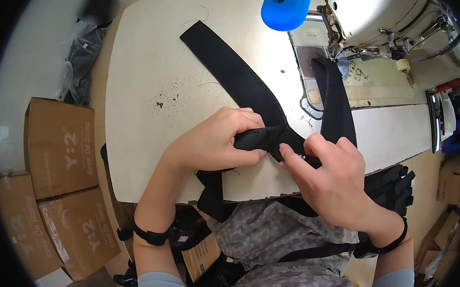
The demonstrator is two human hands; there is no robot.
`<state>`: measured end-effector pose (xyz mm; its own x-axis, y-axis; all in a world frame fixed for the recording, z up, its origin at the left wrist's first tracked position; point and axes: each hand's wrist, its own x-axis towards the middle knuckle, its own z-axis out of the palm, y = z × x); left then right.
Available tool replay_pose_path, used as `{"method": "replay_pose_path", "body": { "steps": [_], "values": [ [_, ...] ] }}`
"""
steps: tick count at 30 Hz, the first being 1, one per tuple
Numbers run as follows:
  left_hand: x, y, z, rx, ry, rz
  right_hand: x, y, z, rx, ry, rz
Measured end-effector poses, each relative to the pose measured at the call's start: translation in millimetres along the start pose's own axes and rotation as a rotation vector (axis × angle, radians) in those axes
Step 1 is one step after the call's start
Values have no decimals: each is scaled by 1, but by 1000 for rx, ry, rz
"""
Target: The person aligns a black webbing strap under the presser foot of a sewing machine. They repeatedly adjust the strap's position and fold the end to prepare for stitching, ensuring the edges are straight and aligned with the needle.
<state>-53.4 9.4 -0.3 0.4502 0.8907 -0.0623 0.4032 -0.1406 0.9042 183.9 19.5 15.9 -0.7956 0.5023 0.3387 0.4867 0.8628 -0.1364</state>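
Near the table's front edge, my left hand (pixel 217 139) pinches a folded piece of black fabric strap (pixel 259 138) between thumb and fingers. My right hand (pixel 332 174) grips the same strap just to the right, thumb and forefinger pressed on it. From between my hands a wide black strip (pixel 232 74) runs to the far left, its cut end lying flat with loose threads. Another black webbing length (pixel 333 100) rises at the right to the needle area of the sewing machine (pixel 377 20). What lies under my fingers is hidden.
A blue rounded object (pixel 286 9) hangs beside the machine head. The white tabletop (pixel 140 132) has worn dark spots. Cardboard boxes (pixel 61 148) are stacked on the floor at left. More black straps (pixel 392 189) hang off the front edge at right.
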Motion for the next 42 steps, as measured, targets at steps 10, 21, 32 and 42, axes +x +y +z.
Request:
{"method": "replay_pose_path", "body": {
  "steps": [10,21,32,42],
  "values": [
    [0,1,0,-12,-6,-18,-1,-4,0,-64,4,7],
    [-1,1,2,-16,8,1,1,-9,3,-112,11,-14],
    [0,3,1,-92,-15,-49,6,-3,6,-61,-16,-34],
    [-17,31,-13,-270,-2,-172,9,14,-38,669,-14,430]
  ]
}}
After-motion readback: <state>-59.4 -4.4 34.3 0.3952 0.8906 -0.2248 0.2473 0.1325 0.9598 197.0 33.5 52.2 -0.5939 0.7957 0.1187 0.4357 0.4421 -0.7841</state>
